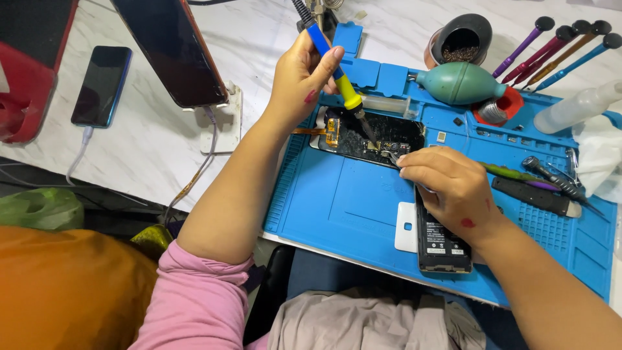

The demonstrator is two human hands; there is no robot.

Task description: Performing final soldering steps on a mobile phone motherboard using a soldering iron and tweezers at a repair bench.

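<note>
One battery (442, 243), perhaps five screwdrivers (551, 48)

left hand (299, 78): grips blue-yellow soldering iron (337, 71), tip down on opened phone (372, 137) | right hand (450, 188): fingers pinch what looks like tweezers (394, 157) at the same spot, partly hidden | phone lies on blue mat (350, 201) on table (149, 142) | black battery (440, 243) under right hand | green blower bulb (461, 83) behind

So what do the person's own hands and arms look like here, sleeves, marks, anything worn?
Both hands are bare, with no gloves, rings or watch in view. The left hand has a small red mark near the thumb base; its arm wears a pink sleeve pushed above the elbow. The right hand shows red marks on its back.
</note>
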